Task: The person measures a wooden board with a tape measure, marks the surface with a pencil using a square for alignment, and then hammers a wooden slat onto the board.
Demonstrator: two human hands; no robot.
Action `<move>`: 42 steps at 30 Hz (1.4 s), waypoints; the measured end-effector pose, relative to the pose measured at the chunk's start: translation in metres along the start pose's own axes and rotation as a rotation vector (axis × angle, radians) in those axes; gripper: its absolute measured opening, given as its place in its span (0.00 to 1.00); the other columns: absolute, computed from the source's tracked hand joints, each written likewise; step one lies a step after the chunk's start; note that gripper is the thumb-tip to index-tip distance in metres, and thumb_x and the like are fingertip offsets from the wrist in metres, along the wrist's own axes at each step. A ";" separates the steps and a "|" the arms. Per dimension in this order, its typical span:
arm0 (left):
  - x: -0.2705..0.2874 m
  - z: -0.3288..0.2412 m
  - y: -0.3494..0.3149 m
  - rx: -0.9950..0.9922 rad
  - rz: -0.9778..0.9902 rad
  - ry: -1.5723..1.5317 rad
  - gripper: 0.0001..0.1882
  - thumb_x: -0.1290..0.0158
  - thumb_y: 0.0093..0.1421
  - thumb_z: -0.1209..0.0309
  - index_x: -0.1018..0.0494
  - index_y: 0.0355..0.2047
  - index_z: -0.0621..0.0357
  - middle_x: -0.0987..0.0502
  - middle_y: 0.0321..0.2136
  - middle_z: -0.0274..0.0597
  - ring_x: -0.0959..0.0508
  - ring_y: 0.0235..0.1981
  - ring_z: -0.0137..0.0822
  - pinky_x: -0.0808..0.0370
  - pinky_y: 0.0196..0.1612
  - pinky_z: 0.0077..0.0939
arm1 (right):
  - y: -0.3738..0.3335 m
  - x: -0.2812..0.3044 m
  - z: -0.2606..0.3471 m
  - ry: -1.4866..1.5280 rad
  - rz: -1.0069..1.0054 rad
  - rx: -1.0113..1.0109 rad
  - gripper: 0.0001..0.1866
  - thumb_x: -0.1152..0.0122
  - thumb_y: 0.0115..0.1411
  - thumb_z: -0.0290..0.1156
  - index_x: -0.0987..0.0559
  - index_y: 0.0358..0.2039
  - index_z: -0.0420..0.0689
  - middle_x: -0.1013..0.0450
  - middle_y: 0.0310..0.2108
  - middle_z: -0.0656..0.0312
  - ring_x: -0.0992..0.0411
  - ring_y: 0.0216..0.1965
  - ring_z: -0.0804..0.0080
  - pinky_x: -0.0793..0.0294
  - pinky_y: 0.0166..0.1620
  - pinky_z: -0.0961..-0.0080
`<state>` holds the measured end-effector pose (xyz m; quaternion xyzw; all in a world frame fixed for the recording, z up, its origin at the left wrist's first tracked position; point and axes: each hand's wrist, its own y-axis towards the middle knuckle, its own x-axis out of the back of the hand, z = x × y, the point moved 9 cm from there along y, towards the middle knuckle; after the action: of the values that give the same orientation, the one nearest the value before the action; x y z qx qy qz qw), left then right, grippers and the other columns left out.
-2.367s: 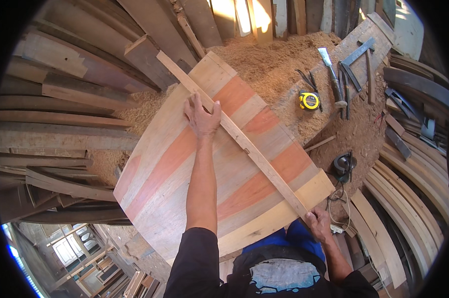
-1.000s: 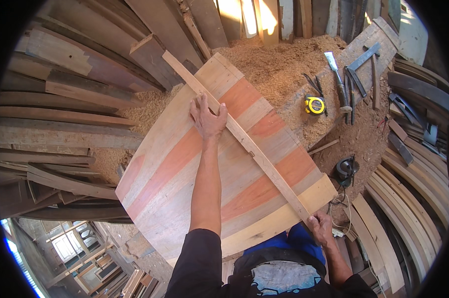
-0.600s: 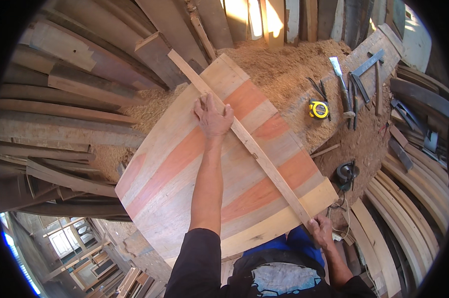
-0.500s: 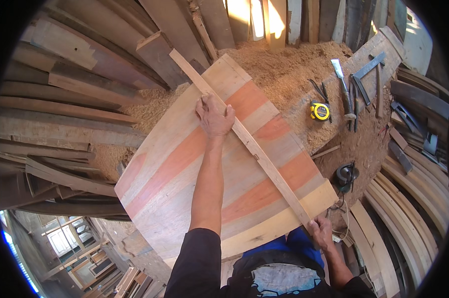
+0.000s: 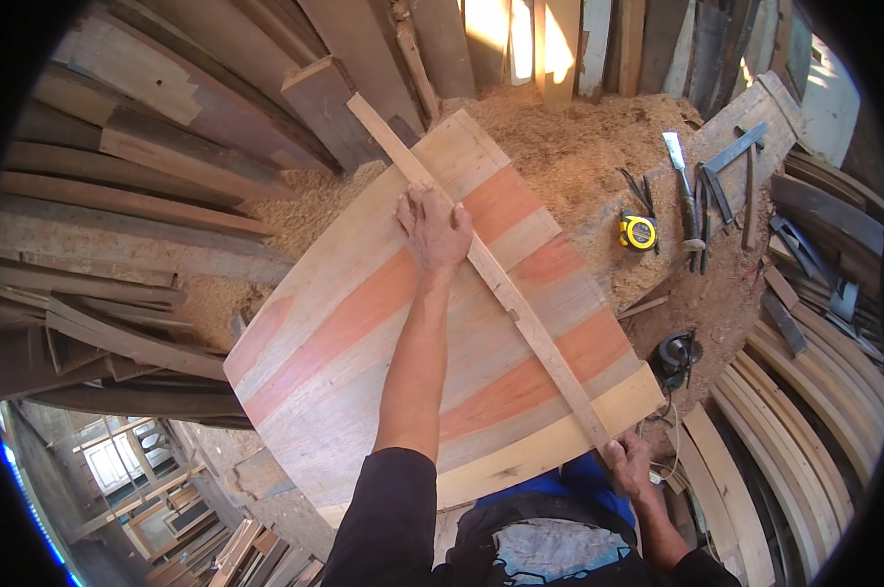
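A long, narrow wooden strip (image 5: 532, 335) lies diagonally across a wide panel (image 5: 354, 362) of pale and reddish boards joined side by side. Near the strip's far end, my left hand (image 5: 435, 231) is closed over it, thumb on the right side and fingers on the left, pressing it against the panel. At the near right edge, my right hand (image 5: 630, 464) pinches the strip's other end. A small notch or dark mark shows on the strip's edge about halfway along. The undersides of my fingers are hidden.
On the sawdust-covered plank at right lie a yellow tape measure (image 5: 638, 232), a chisel (image 5: 679, 166) and a try square (image 5: 733, 152). A dark power tool with a cord (image 5: 677, 354) sits below them. Stacked boards (image 5: 158, 176) line the left; curved timber strips (image 5: 784, 421) crowd the right.
The whole view has shifted slightly. Both hands stay at the same places on the strip, and the strip keeps about the same position on the panel.
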<state>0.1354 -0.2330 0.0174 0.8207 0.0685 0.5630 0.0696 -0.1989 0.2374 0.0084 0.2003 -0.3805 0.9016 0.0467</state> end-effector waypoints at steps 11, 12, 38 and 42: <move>0.002 -0.008 -0.001 -0.083 -0.020 0.040 0.30 0.41 0.61 0.60 0.29 0.58 0.67 0.33 0.65 0.63 0.36 0.65 0.66 0.43 0.69 0.60 | 0.018 0.036 0.055 -0.430 0.121 -0.082 0.18 0.40 0.65 0.42 0.17 0.38 0.37 0.20 0.33 0.39 0.21 0.38 0.36 0.23 0.44 0.46; 0.004 -0.007 -0.002 -0.056 -0.021 0.026 0.29 0.40 0.60 0.59 0.28 0.57 0.66 0.35 0.67 0.66 0.36 0.65 0.67 0.43 0.69 0.62 | 0.022 0.045 0.065 -0.496 0.112 -0.061 0.19 0.40 0.65 0.44 0.16 0.37 0.37 0.21 0.32 0.39 0.21 0.38 0.35 0.24 0.44 0.45; -0.010 -0.004 0.001 -0.045 -0.004 0.020 0.32 0.41 0.62 0.59 0.32 0.61 0.67 0.28 0.62 0.63 0.41 0.70 0.63 0.49 0.72 0.54 | 0.112 0.181 0.122 -0.258 -0.576 0.259 0.13 0.35 0.64 0.36 0.20 0.42 0.39 0.22 0.36 0.47 0.22 0.41 0.49 0.25 0.47 0.57; -0.002 0.002 0.003 -0.034 -0.023 0.031 0.32 0.40 0.61 0.60 0.32 0.61 0.66 0.30 0.63 0.65 0.41 0.70 0.63 0.47 0.71 0.56 | 0.175 0.228 0.168 -0.519 -0.849 0.495 0.19 0.35 0.64 0.35 0.24 0.51 0.40 0.25 0.48 0.46 0.28 0.52 0.46 0.31 0.56 0.53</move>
<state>0.1369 -0.2368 0.0155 0.8097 0.0693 0.5758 0.0890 -0.3943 -0.0197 0.0882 0.5567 -0.0423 0.7871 0.2622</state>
